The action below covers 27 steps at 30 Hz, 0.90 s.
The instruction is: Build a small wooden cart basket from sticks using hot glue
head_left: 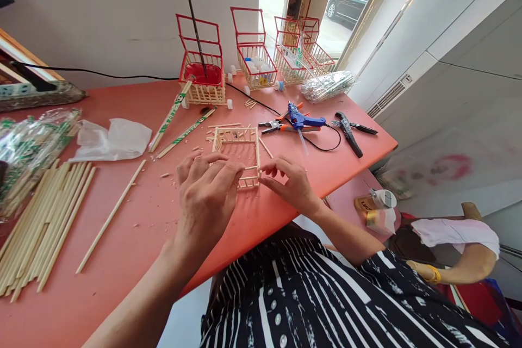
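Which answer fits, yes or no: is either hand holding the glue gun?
No, the glue gun lies beyond the left hand and right hand, touched by neither.

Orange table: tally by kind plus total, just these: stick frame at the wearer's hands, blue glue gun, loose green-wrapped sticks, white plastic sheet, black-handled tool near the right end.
Stick frame: 1
Blue glue gun: 1
Loose green-wrapped sticks: 2
White plastic sheet: 1
Black-handled tool: 1
Total: 6
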Each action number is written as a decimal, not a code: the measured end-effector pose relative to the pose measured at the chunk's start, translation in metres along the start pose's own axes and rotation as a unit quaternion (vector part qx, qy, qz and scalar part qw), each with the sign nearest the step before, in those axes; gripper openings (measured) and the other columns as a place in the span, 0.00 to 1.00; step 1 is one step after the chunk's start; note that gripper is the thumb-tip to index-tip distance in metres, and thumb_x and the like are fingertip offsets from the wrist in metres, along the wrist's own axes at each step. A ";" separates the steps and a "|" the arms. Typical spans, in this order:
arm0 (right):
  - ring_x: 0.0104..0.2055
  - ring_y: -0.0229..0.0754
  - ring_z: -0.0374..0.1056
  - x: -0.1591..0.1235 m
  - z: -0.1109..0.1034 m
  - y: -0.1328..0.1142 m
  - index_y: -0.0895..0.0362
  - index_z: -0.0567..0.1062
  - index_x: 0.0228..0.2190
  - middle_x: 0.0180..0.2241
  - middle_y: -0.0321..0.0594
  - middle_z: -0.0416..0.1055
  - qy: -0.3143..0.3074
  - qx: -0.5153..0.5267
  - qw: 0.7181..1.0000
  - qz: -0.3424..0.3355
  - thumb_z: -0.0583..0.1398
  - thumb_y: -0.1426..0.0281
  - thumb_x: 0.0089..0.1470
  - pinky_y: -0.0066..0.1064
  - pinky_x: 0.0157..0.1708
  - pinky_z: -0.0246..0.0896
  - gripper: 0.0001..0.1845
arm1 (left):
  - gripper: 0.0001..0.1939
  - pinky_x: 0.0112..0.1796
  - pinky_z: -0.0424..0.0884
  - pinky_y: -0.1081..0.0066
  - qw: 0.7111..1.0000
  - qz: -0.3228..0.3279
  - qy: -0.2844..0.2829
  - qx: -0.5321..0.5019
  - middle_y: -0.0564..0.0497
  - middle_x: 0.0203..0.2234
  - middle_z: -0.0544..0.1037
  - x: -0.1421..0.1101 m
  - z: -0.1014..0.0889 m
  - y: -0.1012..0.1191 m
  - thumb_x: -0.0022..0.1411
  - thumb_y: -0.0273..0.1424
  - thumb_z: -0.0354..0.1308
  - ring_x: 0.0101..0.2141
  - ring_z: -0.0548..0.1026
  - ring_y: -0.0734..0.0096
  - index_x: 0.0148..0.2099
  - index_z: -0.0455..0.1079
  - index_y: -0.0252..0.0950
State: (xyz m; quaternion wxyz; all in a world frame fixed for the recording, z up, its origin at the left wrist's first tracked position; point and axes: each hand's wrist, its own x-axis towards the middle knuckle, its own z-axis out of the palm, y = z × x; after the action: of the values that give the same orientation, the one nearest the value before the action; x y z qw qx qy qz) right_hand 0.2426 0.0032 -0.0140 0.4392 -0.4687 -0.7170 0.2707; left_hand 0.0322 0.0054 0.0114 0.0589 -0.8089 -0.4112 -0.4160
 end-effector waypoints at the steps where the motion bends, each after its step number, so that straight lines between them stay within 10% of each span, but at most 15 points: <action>1: 0.35 0.40 0.68 0.001 0.002 0.000 0.54 0.80 0.37 0.34 0.38 0.73 0.003 0.003 1.000 -0.003 0.65 0.54 0.65 0.34 0.39 0.66 0.15 | 0.06 0.55 0.66 0.53 1.000 0.000 0.003 0.002 0.48 0.34 0.84 0.000 0.000 0.000 0.71 0.25 0.58 0.45 0.80 0.55 0.43 0.75 0.41; 27: 0.39 0.38 0.72 0.009 0.011 0.002 0.54 0.75 0.34 0.36 0.38 0.74 0.027 0.012 0.997 -0.070 0.64 0.66 0.67 0.31 0.43 0.70 0.08 | 0.05 0.55 0.67 0.53 1.000 -0.003 0.003 0.011 0.48 0.33 0.84 -0.001 0.000 -0.005 0.71 0.26 0.59 0.45 0.81 0.54 0.41 0.75 0.40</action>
State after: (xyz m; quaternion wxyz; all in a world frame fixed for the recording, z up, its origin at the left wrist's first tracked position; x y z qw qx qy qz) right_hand 0.2327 0.0123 -0.0176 0.4820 -0.4190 -0.7325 0.2355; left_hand 0.0278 0.0079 0.0091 0.0675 -0.8055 -0.4180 -0.4145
